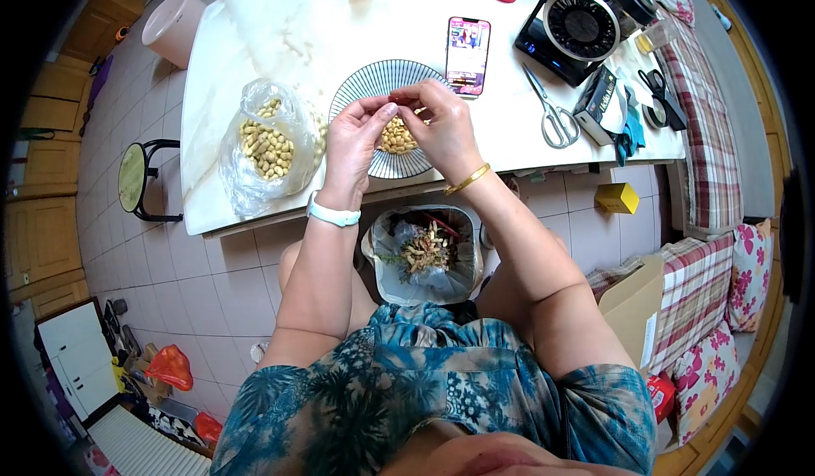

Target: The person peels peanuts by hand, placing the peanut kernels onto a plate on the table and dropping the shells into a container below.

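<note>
Pale floor tiles all round, a marbled tabletop out front, and the action is right at its near edge! The left hand and right hand come in fingertip to fingertip, thumbs nearly touching; whether a peanut is clamped in there, I can't tell, the fingers cover it. Directly beneath them sits the striped plate, pale shelled kernels heaped in its middle. Just left of the left hand, the clear plastic bag gapes open on unshelled peanuts, a short reach. Below both hands, between the knees, the lined bin holds what look like empty shells.

Technique now: thumbs at the seam, I'd say, a light squeeze and a twist, so the shell splits without bruising the kernel. Crack low over the plate, and nothing bounces away. Husks are best carried back past the tabletop edge before release, or scraps land among the clean kernels!
</note>
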Available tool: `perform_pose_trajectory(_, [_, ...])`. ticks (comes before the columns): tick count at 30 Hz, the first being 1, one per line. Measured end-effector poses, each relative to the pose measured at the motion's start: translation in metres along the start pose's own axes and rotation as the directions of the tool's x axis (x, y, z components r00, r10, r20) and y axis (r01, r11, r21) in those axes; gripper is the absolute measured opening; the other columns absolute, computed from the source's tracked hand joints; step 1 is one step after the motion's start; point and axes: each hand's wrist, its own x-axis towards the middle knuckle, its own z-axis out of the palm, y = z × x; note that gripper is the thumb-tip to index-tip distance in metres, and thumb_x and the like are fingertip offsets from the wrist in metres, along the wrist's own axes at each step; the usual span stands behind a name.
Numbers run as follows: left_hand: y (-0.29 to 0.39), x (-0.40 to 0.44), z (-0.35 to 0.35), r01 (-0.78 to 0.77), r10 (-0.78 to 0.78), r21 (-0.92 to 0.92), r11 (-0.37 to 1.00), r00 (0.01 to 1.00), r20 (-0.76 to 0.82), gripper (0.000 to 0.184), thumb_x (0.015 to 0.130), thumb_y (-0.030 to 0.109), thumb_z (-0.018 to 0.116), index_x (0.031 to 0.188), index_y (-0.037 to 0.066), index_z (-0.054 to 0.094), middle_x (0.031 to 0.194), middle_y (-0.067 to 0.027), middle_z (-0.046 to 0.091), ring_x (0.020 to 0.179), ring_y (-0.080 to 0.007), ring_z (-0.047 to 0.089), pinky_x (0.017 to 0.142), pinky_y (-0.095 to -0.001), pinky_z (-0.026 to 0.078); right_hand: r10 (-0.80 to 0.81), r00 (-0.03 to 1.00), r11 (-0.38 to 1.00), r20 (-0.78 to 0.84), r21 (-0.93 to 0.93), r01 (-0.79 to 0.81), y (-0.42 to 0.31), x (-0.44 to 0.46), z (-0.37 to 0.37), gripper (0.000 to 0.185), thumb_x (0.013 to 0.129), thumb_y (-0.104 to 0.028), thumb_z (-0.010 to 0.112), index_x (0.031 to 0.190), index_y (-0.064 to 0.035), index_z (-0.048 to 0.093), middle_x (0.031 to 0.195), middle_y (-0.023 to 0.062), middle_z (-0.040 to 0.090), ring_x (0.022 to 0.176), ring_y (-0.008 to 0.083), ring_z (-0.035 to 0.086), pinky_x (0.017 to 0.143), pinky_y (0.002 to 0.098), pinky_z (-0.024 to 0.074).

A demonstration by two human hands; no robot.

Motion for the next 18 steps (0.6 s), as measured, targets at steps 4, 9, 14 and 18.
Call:
perform_pose_trajectory(4, [-0.001,0.001,-0.001,-0.003,0.003,0.009,1.000,1.000,-0.005,0.016,0.093,0.005,0.074,0.108,0.000,0.068,0.096,-0.0059,0.072,0.082,-0.0085,0.066,0.073,-0.0194,0.055,0.028,1.000,0.999,0.006,0.015,-0.028,-0.002,-0.001,0.000,0.014,0.083,0.001,0.074,0.097,0.0001,0.072,0.088,0.0121,0.068,0.078,0.0229,0.071,0.066,0.0313,0.0585])
perform_pose_trajectory(9, [-0.001,0.003,-0.003,-0.013,0.013,0.028,1.000,1.000,-0.021,0.014,0.093,0.006,0.074,0.104,0.000,0.067,0.094,-0.0051,0.071,0.085,-0.0087,0.066,0.076,-0.0206,0.055,0.069,0.997,0.995,0.021,0.073,-0.071,-0.006,-0.002,0.001,0.015,0.084,0.001,0.074,0.099,0.0000,0.072,0.091,0.0119,0.069,0.079,0.0214,0.072,0.067,0.0304,0.0591])
perform_pose_trajectory(14, [-0.012,0.008,-0.006,-0.170,0.170,0.149,0.974,0.985,0.009,0.014,0.097,0.013,0.072,0.100,0.001,0.065,0.088,-0.0011,0.067,0.079,-0.0059,0.060,0.069,-0.0200,0.050,0.115,0.993,0.985,0.025,0.126,-0.117,-0.002,-0.005,0.005,0.015,0.084,0.000,0.075,0.099,0.0007,0.073,0.088,0.0117,0.071,0.076,0.0195,0.073,0.067,0.0292,0.0594])
perform_pose_trajectory(18, [-0.013,0.006,-0.003,-0.332,0.307,0.362,0.871,0.943,0.127,0.025,0.103,0.026,0.064,0.095,0.002,0.063,0.079,0.0008,0.060,0.073,-0.0057,0.053,0.065,-0.0221,0.045,0.212,0.977,0.948,0.028,0.237,-0.213,0.004,-0.008,0.008,0.012,0.084,-0.002,0.076,0.096,0.0008,0.075,0.085,0.0119,0.072,0.074,0.0187,0.072,0.066,0.0282,0.0584])
